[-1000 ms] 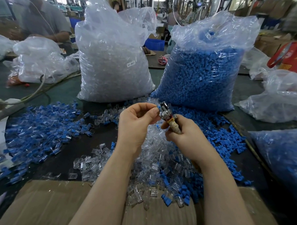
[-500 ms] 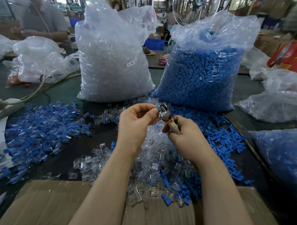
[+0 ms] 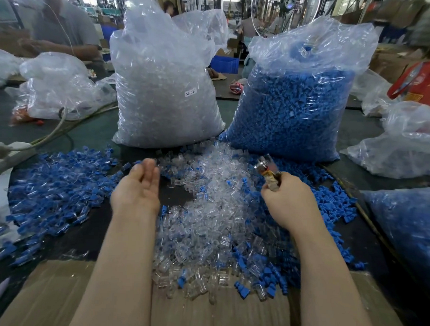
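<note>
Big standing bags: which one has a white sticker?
The bag of clear pieces, on the left, bears a small white sticker; the bag of blue pieces beside it shows none.

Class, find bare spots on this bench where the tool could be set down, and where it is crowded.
Bare: dark table between blue pile and clear pile; cardboard at the near left. Crowded: centre and right, around the right hand gripping the tool.

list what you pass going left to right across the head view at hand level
heap of blue pieces, left hand, heap of clear pieces, right hand gripping a small tool, right-edge bag of blue pieces
</note>
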`<state>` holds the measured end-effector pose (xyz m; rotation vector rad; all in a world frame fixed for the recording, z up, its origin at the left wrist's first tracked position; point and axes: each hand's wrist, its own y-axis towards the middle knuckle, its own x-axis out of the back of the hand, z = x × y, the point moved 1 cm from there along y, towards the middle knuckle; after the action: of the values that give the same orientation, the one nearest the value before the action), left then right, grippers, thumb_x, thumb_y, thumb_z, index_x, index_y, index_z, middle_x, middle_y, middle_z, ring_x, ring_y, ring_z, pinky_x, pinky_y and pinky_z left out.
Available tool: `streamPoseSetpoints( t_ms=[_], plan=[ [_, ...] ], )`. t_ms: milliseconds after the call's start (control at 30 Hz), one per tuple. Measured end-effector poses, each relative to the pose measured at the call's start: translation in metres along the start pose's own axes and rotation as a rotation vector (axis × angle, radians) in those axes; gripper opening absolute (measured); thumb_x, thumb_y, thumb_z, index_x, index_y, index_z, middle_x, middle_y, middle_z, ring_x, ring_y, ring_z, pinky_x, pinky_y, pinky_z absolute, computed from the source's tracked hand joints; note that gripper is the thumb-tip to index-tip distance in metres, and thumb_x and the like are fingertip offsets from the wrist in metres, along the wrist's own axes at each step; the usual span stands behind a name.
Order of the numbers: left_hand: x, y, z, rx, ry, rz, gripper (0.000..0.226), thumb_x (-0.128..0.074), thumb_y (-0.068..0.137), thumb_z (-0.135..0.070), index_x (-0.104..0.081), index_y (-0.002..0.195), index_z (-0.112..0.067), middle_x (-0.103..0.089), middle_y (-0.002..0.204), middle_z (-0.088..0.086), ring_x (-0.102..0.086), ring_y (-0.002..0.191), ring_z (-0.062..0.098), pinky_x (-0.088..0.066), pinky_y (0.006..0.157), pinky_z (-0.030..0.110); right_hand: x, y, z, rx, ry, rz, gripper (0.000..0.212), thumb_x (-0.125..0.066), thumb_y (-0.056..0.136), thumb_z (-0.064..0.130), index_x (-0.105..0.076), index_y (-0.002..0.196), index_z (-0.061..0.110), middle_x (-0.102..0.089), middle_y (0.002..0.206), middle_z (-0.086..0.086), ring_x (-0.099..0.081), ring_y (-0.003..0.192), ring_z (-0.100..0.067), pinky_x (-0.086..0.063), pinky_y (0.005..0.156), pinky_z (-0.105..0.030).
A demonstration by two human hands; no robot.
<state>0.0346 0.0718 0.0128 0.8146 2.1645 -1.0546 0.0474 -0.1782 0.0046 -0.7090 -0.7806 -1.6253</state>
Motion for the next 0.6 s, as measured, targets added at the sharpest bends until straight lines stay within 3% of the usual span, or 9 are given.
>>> streamPoseSetpoints(
  t_ms=[200,333,433,467,533,600],
  plan=[
    [0.019,0.011,-0.029,0.031,-0.225,-0.204,0.016,-0.047,0.101,-0.003,-0.061,0.106,0.004,-0.07,0.09,0.011,-0.072,0.073,0.014,-0.054,0.047,0.022,0.001,0.001,-0.011,-0.154,-0.128,0.02,0.013,-0.055,0.088,0.026,-0.052,0.089,0.013,-0.054,0.078,-0.006,-0.05,0.068,-0.026,-0.03,0.052,-0.031],
    [0.024,0.013,-0.033,-0.003,-0.385,-0.194,0.033,-0.034,0.106,-0.007,-0.054,0.126,0.009,-0.066,0.105,0.018,-0.069,0.087,0.021,-0.058,0.059,0.024,0.002,-0.001,-0.011,-0.186,-0.177,0.028,0.011,-0.055,0.087,0.022,-0.053,0.09,0.011,-0.054,0.079,-0.006,-0.049,0.066,-0.023,-0.031,0.053,-0.03],
    [0.025,0.013,-0.032,-0.063,-0.302,-0.111,0.037,-0.03,0.105,-0.003,-0.043,0.138,0.01,-0.058,0.129,0.02,-0.06,0.12,0.022,-0.053,0.092,0.022,0.002,-0.003,-0.01,-0.207,-0.203,0.046,0.01,-0.056,0.085,0.02,-0.048,0.081,0.014,-0.053,0.078,-0.005,-0.049,0.064,-0.021,-0.031,0.051,-0.03],
    [0.025,0.015,-0.031,-0.089,-0.217,-0.101,0.036,-0.034,0.105,-0.002,-0.043,0.138,0.008,-0.06,0.126,0.018,-0.062,0.118,0.019,-0.053,0.091,0.019,0.002,-0.004,-0.01,-0.214,-0.216,0.058,0.013,-0.056,0.084,0.021,-0.046,0.079,0.015,-0.053,0.077,-0.005,-0.049,0.065,-0.021,-0.031,0.051,-0.03],
    [0.022,0.015,-0.03,-0.057,-0.098,-0.066,0.032,-0.048,0.101,-0.005,-0.053,0.132,-0.002,-0.069,0.105,0.007,-0.069,0.09,0.008,-0.055,0.069,0.014,0.001,-0.004,-0.01,-0.22,-0.238,0.085,0.018,-0.057,0.084,0.021,-0.042,0.076,0.016,-0.051,0.076,-0.006,-0.049,0.065,-0.021,-0.031,0.051,-0.029],
    [0.015,0.011,-0.028,-0.047,0.165,0.024,0.023,-0.058,0.097,-0.009,-0.062,0.119,-0.011,-0.072,0.092,0.0,-0.066,0.07,0.003,-0.052,0.059,0.015,-0.001,-0.004,-0.01,-0.218,-0.262,0.108,0.019,-0.058,0.084,0.022,-0.041,0.076,0.017,-0.051,0.076,-0.005,-0.049,0.064,-0.021,-0.031,0.05,-0.029]
  ],
)
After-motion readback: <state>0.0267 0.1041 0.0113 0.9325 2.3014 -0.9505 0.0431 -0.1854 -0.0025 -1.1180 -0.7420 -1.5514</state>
